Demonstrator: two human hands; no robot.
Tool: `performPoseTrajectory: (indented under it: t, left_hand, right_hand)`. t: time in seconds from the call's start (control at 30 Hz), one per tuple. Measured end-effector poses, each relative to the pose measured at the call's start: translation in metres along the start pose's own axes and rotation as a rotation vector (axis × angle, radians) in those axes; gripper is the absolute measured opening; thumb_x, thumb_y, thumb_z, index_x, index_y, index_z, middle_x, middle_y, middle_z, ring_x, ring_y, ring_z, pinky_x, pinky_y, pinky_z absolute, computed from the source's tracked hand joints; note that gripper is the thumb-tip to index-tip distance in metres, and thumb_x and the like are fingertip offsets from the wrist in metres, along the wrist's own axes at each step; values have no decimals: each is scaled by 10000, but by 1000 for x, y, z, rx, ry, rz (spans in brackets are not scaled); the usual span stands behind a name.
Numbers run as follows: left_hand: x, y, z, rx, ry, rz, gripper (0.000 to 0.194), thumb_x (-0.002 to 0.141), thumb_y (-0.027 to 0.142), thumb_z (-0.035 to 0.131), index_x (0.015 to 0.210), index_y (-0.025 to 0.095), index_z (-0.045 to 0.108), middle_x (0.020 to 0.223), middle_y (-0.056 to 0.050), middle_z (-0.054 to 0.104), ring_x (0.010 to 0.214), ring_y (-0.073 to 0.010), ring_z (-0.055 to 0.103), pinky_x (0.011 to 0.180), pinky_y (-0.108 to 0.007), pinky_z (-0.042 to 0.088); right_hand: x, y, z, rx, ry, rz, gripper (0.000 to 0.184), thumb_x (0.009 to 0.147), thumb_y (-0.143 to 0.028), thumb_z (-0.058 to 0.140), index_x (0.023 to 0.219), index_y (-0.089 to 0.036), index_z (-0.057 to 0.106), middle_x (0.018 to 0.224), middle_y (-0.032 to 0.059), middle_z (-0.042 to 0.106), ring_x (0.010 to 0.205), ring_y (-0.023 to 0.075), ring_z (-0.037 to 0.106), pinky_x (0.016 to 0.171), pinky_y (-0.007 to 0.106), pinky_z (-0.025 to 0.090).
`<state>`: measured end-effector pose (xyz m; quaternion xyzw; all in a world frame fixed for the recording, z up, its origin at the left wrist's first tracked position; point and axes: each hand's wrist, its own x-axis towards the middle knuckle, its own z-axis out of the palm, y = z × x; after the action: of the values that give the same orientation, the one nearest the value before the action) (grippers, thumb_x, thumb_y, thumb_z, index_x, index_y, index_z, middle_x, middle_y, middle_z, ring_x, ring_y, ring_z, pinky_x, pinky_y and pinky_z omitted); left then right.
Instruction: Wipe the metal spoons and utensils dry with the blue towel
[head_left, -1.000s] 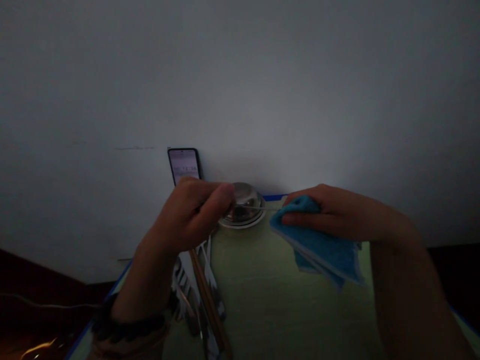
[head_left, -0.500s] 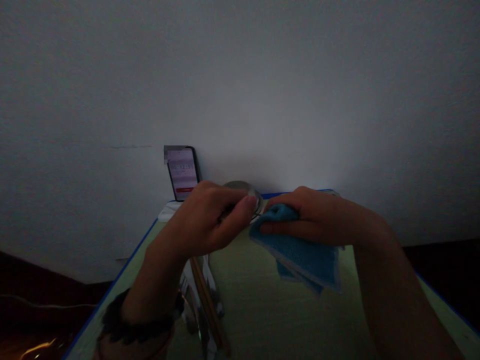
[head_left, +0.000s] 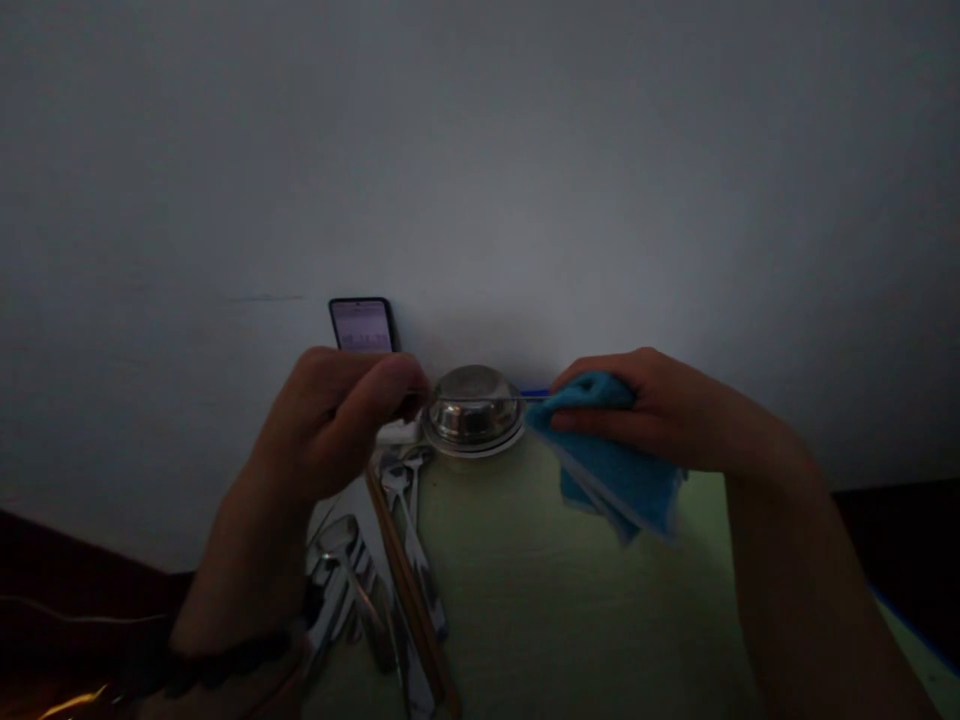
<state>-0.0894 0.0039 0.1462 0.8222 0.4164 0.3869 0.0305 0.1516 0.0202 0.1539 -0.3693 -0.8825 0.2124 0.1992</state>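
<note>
A thin metal stick [head_left: 484,399] spans level between my two hands; its exact kind cannot be made out. My left hand [head_left: 341,420] is closed on one end, the fingers curled and the thumb on top. My right hand [head_left: 637,410] pinches a folded blue cloth [head_left: 619,490] around the other end, and the cloth's loose corners hang below. Behind the stick, upturned metal bowls [head_left: 472,420] stand stacked by the wall.
Several spoons [head_left: 341,540] and a pair of wooden chopsticks [head_left: 409,580] lie at the left of the green table [head_left: 585,620]. A phone [head_left: 364,325] leans on the wall [head_left: 480,180], partly covered by my left hand.
My hands have moved apart, the left one leftward and the right one slightly right and up. The stick between them and the bowls behind now show clearly.
</note>
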Motion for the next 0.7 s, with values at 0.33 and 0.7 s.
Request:
performPoseTrajectory:
  t: [0.33, 0.7]
  left_hand:
    - [12, 18, 7, 35, -226, 62, 408, 882, 311, 302, 542, 154, 463, 438, 59, 325, 386, -59, 314, 389, -199, 243]
    - [4, 5, 10, 42, -164, 21, 423, 883, 315, 309, 521, 158, 463, 421, 59, 313, 370, -59, 308, 390, -210, 230]
  right_hand:
    - [5, -7, 7, 59, -8, -80, 332, 769, -455, 530, 990, -213, 586, 879, 7, 638, 734, 119, 573, 633, 219, 406]
    - [-2, 9, 2, 283, -45, 16, 445, 759, -413, 557, 1153, -223, 475, 1065, 26, 612, 852, 144, 593, 658, 230, 460]
